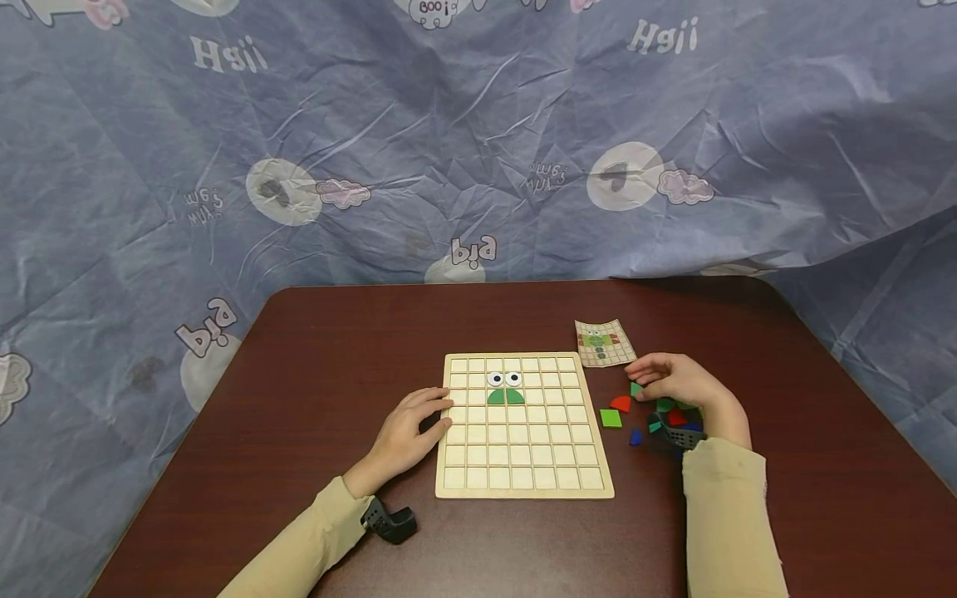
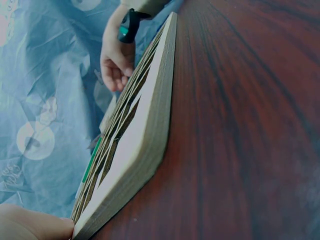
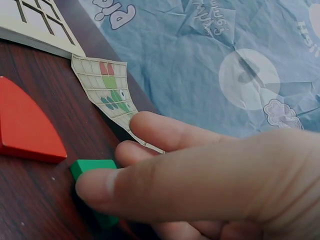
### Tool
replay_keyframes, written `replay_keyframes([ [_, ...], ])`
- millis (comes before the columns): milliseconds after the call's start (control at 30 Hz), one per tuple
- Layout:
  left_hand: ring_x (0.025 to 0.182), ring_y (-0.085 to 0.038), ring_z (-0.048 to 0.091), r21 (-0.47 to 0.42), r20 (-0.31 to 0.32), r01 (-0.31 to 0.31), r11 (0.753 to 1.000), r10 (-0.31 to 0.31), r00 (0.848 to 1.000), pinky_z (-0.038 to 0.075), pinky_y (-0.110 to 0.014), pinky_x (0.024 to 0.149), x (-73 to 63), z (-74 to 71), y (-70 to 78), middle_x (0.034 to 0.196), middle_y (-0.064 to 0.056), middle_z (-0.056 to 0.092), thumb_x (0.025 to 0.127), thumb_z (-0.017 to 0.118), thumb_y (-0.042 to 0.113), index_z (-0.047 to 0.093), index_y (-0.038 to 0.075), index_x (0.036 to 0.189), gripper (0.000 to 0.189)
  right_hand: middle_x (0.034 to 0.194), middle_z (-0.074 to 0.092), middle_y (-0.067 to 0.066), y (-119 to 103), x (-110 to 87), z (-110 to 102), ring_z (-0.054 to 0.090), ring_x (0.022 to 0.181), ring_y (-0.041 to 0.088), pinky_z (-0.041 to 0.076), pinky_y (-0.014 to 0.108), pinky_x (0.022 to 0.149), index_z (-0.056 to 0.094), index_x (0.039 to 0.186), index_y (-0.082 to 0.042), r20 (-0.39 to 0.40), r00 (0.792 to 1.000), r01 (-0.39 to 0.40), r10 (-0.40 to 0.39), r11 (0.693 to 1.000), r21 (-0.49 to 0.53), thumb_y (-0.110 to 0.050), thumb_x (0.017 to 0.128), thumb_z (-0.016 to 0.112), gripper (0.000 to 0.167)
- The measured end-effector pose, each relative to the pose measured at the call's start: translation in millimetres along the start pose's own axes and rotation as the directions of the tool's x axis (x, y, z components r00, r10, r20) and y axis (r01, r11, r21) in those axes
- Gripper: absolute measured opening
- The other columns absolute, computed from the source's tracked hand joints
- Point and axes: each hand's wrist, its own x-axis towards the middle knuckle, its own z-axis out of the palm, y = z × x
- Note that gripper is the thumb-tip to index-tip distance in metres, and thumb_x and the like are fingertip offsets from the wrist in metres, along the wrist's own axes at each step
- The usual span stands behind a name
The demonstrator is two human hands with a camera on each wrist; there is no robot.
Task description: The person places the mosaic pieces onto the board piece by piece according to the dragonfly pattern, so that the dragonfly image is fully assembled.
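A pale wooden grid board (image 1: 531,455) lies on the table, with two eye pieces (image 1: 513,379) and two dark green quarter-round pieces (image 1: 497,397) in its cells. At the board's left edge rests my left hand (image 1: 407,433), fingers extended over the rim; its thumb (image 2: 37,225) shows near a corner in the left wrist view. My right hand (image 1: 684,387) hovers low over loose pieces, fingers loosely bent. Its thumb overlaps a small green piece (image 3: 93,165) in the right wrist view; whether they touch I cannot tell.
A pattern card (image 1: 606,353) with a gridded picture lies beyond the board's right corner. Right of the board lie a red quarter-round piece (image 1: 620,404), a light green square (image 1: 611,418), a blue piece (image 1: 635,437) and several others under my right wrist. A printed cloth (image 1: 449,166) hangs behind.
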Motion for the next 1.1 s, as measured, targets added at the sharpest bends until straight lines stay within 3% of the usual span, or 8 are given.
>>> replay_keyframes([
  [367,0.127,-0.027,0.043,0.002,0.004,0.002,1.0,-0.002,1.0,0.037,-0.05,0.101,0.1,-0.4,0.7,0.132,-0.01,0.054,0.093,0.06,0.019,0.065,0.005,0.119,0.03,0.101,0.065,0.017,-2,2.0,2,0.06,0.086,0.018,0.053,0.028,0.073,0.062,0.113,0.008,-0.031,0.999,-0.027,0.026,0.999,-0.032,-0.007,0.079,0.073,0.038],
  [567,0.127,-0.026,0.042,0.004,0.005,0.005,1.0,-0.005,1.0,0.037,-0.049,0.101,0.1,-0.5,1.4,0.133,-0.01,0.053,0.093,0.06,0.019,0.065,0.004,0.119,0.03,0.1,0.065,0.014,-5,3.4,5,0.059,0.087,0.021,0.051,0.031,0.075,0.066,0.111,0.003,-0.065,0.998,-0.028,0.02,0.992,-0.125,-0.015,0.078,0.077,0.039],
  [867,0.127,-0.027,0.042,-0.001,0.01,0.005,1.0,-0.005,1.0,0.037,-0.049,0.102,-0.2,-1.0,1.3,0.133,-0.011,0.053,0.093,0.06,0.019,0.064,0.004,0.119,0.031,0.106,0.063,0.016,-14,6.7,10,0.056,0.099,0.032,0.051,0.038,0.08,0.066,0.108,0.002,-0.057,0.998,-0.024,0.016,0.988,-0.154,-0.009,0.079,0.075,0.032],
  [1100,0.128,-0.027,0.042,0.0,0.007,0.002,1.0,-0.002,1.0,0.037,-0.049,0.101,0.0,-1.3,2.0,0.133,-0.01,0.053,0.093,0.059,0.019,0.065,0.005,0.119,0.03,0.095,0.065,0.014,-18,8.1,11,0.061,0.083,0.022,0.053,0.03,0.071,0.063,0.106,0.007,-0.048,0.998,-0.041,0.037,0.996,-0.081,-0.002,0.079,0.071,0.03],
])
